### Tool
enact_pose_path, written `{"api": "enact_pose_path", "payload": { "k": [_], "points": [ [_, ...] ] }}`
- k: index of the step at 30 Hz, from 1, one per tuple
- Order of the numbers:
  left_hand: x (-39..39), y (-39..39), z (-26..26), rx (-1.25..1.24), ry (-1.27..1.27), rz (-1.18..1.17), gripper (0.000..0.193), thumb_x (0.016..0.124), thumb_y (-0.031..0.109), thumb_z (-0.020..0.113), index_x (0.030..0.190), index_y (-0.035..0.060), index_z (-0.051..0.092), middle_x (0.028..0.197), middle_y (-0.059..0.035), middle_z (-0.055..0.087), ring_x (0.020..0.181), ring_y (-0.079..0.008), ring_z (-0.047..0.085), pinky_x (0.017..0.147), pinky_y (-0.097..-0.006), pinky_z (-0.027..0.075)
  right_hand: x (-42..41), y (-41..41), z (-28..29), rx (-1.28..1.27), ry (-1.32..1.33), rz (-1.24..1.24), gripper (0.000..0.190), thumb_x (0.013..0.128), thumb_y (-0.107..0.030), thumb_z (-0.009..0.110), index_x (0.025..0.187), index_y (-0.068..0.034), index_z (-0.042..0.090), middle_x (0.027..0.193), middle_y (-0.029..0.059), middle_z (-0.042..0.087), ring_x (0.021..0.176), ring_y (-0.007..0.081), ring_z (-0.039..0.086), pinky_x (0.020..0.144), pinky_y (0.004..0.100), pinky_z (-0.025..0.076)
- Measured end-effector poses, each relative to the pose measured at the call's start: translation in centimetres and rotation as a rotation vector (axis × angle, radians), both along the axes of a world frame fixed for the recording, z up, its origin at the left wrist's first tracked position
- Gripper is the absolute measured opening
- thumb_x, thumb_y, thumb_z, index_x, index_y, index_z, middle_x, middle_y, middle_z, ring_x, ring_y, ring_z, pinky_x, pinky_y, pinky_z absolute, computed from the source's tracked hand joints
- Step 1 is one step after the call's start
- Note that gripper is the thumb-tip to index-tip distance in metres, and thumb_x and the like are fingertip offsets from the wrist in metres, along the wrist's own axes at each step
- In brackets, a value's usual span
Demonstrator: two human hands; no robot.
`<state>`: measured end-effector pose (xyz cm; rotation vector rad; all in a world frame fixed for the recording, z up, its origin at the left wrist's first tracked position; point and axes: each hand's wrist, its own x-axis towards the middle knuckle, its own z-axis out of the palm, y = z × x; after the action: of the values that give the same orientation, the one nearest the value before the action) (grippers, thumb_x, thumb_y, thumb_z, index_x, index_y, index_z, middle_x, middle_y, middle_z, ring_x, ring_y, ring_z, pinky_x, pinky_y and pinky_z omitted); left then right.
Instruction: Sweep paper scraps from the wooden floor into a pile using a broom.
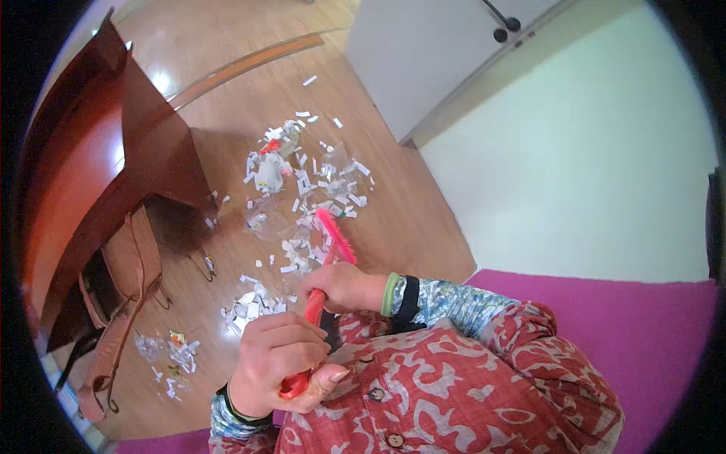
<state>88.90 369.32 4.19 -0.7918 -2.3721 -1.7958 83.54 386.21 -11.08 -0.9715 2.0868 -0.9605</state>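
Observation:
Both my hands hold a broom with a red handle (pixel 315 305) and a pink bristled head (pixel 337 235). My left hand (pixel 283 357) is wrapped around the top end of the handle, close to my body. Lower down the shaft, my right hand (pixel 343 286) grips it. The broom head is over a spread of white paper scraps (pixel 305 183) on the wood-look floor. Crumpled clear plastic (pixel 266 220) and a small red piece (pixel 270 146) lie among the scraps. A second heap of paper bits (pixel 255 303) lies left of my hands.
At the left stand a brown desk (pixel 161 153) and a woven chair (pixel 131 249). More litter (pixel 180 354) lies near the chair. A grey door (pixel 420 51) and a pale wall (pixel 567 153) bound the right side. A magenta surface (pixel 641 335) is behind me.

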Motion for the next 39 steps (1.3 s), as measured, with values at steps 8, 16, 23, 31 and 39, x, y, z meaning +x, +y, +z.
{"api": "enact_pose_path", "payload": {
  "k": [8,16,23,31,39],
  "points": [
    [-1.5,1.1,-4.1,0.077,-0.159,0.206,0.014,0.073,0.014,0.066,0.073,0.0009,0.060,0.075,-0.0116,0.063,0.076,-0.0274,0.063,0.069,-0.0342,0.049,-6.5,2.9,-2.0,0.257,0.114,0.033,0.023,0.065,-0.013,0.060,0.088,-0.014,0.062,0.083,0.0112,0.062,0.083,0.0308,0.060,0.069,0.0423,0.047],
    [-7.8,8.5,-12.0,0.260,-0.391,0.343,0.011,0.079,0.006,0.062,0.086,-0.0015,0.061,0.092,-0.0135,0.063,0.093,-0.0248,0.059,0.080,-0.0336,0.046,-17.0,9.0,-8.1,0.289,0.245,0.076,0.010,0.070,-0.014,0.061,0.080,-0.012,0.062,0.082,0.0115,0.063,0.081,0.0316,0.060,0.068,0.0415,0.047],
    [-12.1,13.2,-12.5,0.260,-0.408,0.562,0.011,0.081,0.008,0.060,0.084,-0.0021,0.062,0.085,-0.0125,0.063,0.082,-0.0227,0.060,0.074,-0.0322,0.045,-23.1,10.6,-10.7,0.187,0.180,0.267,0.007,0.069,-0.012,0.060,0.076,-0.011,0.062,0.077,0.0123,0.062,0.077,0.0321,0.060,0.066,0.0419,0.047],
    [-9.4,14.1,-5.8,0.164,-0.348,0.810,0.015,0.078,0.007,0.056,0.068,-0.0035,0.058,0.068,-0.0116,0.059,0.068,-0.0228,0.058,0.066,-0.0314,0.043,-19.4,7.7,-8.0,0.096,0.188,0.536,0.010,0.067,-0.013,0.063,0.076,-0.011,0.058,0.073,0.0087,0.059,0.073,0.0298,0.059,0.065,0.0400,0.047],
    [-3.5,14.9,0.1,0.021,-0.256,1.003,0.023,0.077,0.016,0.059,0.062,-0.0004,0.056,0.063,-0.0097,0.058,0.062,-0.0237,0.057,0.058,-0.0320,0.044,-12.7,3.8,-3.8,-0.276,0.083,0.705,0.010,0.069,-0.016,0.060,0.076,-0.010,0.057,0.073,0.0127,0.059,0.073,0.0343,0.059,0.061,0.0432,0.046]
  ]
}}
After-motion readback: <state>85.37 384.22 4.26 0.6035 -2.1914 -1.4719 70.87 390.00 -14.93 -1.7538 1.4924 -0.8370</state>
